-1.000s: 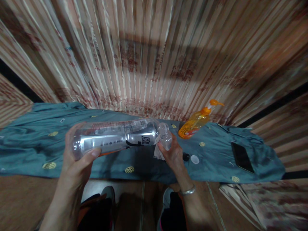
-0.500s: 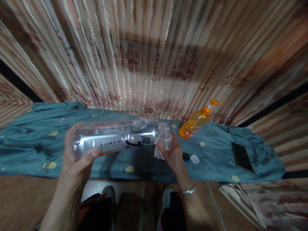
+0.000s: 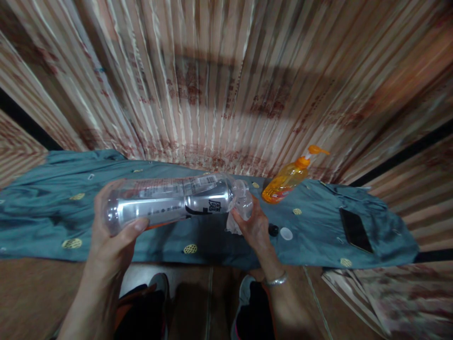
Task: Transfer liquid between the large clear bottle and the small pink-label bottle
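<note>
A large clear plastic bottle point(image 3: 173, 200) with a silver label lies nearly level in the air, its neck toward the right. My left hand point(image 3: 115, 226) is wrapped round its base end, thumb along the near side. At the bottle's mouth, my right hand point(image 3: 254, 224) grips a small clear container point(image 3: 243, 200), its fingers partly hidden behind it. The two mouths meet or overlap; whether they touch I cannot tell. Crumpled pale tissue point(image 3: 232, 225) shows just below the small container.
An orange pump bottle point(image 3: 283, 183) stands on the teal cloth point(image 3: 159, 245) at the back right. Near my right hand are a black cap point(image 3: 273, 230) and a white round lid point(image 3: 286, 233). Farther right lies a dark phone point(image 3: 356, 230). A striped curtain point(image 3: 212, 85) hangs behind.
</note>
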`<state>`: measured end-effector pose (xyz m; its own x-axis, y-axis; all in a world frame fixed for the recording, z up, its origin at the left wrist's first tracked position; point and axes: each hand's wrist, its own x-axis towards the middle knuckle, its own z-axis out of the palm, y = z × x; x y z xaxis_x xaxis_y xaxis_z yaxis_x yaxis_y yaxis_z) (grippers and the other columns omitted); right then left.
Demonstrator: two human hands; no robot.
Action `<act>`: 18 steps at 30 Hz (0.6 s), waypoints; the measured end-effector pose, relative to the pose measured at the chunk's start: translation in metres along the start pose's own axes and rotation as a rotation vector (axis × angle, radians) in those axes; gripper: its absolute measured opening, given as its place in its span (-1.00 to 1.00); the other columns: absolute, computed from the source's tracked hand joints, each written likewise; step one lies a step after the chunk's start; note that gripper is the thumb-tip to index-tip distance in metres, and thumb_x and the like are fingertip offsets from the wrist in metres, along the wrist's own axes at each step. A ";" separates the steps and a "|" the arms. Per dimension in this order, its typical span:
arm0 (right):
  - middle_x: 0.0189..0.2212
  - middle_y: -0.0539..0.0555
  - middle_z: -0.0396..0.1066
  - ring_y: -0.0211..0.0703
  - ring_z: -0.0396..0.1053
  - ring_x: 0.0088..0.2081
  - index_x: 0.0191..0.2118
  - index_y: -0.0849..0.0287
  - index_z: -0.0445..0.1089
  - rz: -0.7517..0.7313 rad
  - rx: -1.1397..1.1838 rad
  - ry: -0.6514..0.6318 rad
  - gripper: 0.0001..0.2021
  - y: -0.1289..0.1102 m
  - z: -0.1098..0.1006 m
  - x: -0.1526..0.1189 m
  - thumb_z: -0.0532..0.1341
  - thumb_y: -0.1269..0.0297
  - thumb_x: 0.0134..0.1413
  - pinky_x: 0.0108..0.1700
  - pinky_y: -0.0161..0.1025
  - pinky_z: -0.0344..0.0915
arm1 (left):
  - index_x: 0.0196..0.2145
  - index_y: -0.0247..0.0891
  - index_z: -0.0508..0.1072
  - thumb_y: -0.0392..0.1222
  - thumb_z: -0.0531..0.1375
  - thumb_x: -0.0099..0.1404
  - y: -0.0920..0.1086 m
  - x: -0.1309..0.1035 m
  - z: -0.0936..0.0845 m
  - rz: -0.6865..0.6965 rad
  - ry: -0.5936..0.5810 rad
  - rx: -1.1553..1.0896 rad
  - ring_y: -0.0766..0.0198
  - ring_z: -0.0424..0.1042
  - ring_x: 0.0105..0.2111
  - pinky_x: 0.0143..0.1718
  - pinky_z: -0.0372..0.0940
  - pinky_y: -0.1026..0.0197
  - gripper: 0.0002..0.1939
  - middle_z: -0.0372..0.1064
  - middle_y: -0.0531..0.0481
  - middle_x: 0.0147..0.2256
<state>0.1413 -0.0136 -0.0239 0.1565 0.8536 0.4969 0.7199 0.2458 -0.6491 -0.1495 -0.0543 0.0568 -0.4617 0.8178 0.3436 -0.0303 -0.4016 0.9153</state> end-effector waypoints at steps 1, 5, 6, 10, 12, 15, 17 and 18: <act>-0.02 0.30 0.61 0.18 0.60 -0.03 0.21 0.15 0.36 0.000 0.002 -0.004 -0.48 0.000 0.000 0.000 0.35 0.08 0.19 0.01 0.12 0.56 | 0.03 0.10 0.50 0.12 0.58 -0.29 0.000 0.000 0.000 0.008 -0.005 0.007 -0.22 0.35 0.16 0.28 0.24 -0.37 -0.14 0.41 -0.03 0.00; -0.03 0.33 0.60 0.20 0.61 -0.04 0.19 0.18 0.37 0.006 -0.006 -0.014 -0.48 0.001 0.000 0.000 0.34 0.06 0.20 0.00 0.14 0.55 | 0.00 0.09 0.52 0.05 0.60 -0.32 0.001 0.000 0.000 -0.020 0.014 -0.020 -0.22 0.33 0.18 0.29 0.22 -0.38 -0.15 0.41 -0.03 -0.01; -0.03 0.34 0.60 0.20 0.61 -0.05 0.19 0.19 0.37 0.006 -0.009 -0.013 -0.48 0.001 0.000 0.000 0.34 0.05 0.20 0.00 0.14 0.55 | -0.01 0.08 0.52 0.03 0.60 -0.34 0.002 0.000 0.001 -0.031 0.022 -0.031 -0.22 0.33 0.18 0.30 0.20 -0.39 -0.15 0.42 -0.03 -0.02; -0.01 0.33 0.60 0.18 0.60 -0.02 0.19 0.19 0.37 -0.001 -0.008 -0.006 -0.47 0.002 0.001 -0.001 0.34 0.05 0.20 0.01 0.11 0.55 | -0.03 0.07 0.54 0.00 0.61 -0.39 0.005 -0.001 0.003 -0.051 0.042 -0.060 -0.21 0.35 0.16 0.33 0.16 -0.39 -0.14 0.42 -0.01 -0.04; -0.01 0.32 0.60 0.18 0.60 -0.02 0.20 0.20 0.36 -0.010 -0.003 0.002 -0.47 0.002 0.001 -0.001 0.32 0.04 0.21 0.02 0.13 0.55 | -0.05 0.08 0.54 -0.03 0.62 -0.42 0.006 -0.001 0.004 -0.063 0.047 -0.072 -0.21 0.34 0.17 0.34 0.15 -0.39 -0.13 0.42 0.00 -0.04; -0.01 0.34 0.60 0.20 0.60 -0.02 0.21 0.20 0.35 -0.011 0.004 -0.001 -0.46 0.001 0.000 -0.001 0.31 0.03 0.22 0.01 0.16 0.55 | -0.05 0.07 0.54 -0.06 0.62 -0.43 0.007 0.000 0.004 -0.073 0.044 -0.074 -0.23 0.32 0.19 0.36 0.10 -0.41 -0.13 0.42 -0.01 -0.03; -0.01 0.33 0.60 0.20 0.60 -0.03 0.22 0.18 0.35 -0.001 0.010 -0.011 -0.47 0.001 0.000 -0.001 0.31 0.03 0.22 0.01 0.17 0.56 | -0.06 0.06 0.54 -0.08 0.61 -0.43 0.007 0.000 0.004 -0.070 0.048 -0.078 -0.23 0.32 0.19 0.36 0.09 -0.42 -0.14 0.42 -0.01 -0.04; -0.01 0.32 0.60 0.20 0.60 -0.03 0.23 0.16 0.35 0.001 0.012 -0.015 -0.47 0.001 0.000 -0.001 0.30 0.02 0.23 0.01 0.18 0.56 | -0.07 0.06 0.55 -0.09 0.61 -0.44 0.007 0.000 0.004 -0.068 0.052 -0.085 -0.23 0.32 0.18 0.36 0.08 -0.42 -0.14 0.41 -0.01 -0.05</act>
<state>0.1423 -0.0143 -0.0248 0.1471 0.8607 0.4874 0.7113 0.2504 -0.6568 -0.1463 -0.0550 0.0641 -0.5009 0.8229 0.2680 -0.1371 -0.3812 0.9143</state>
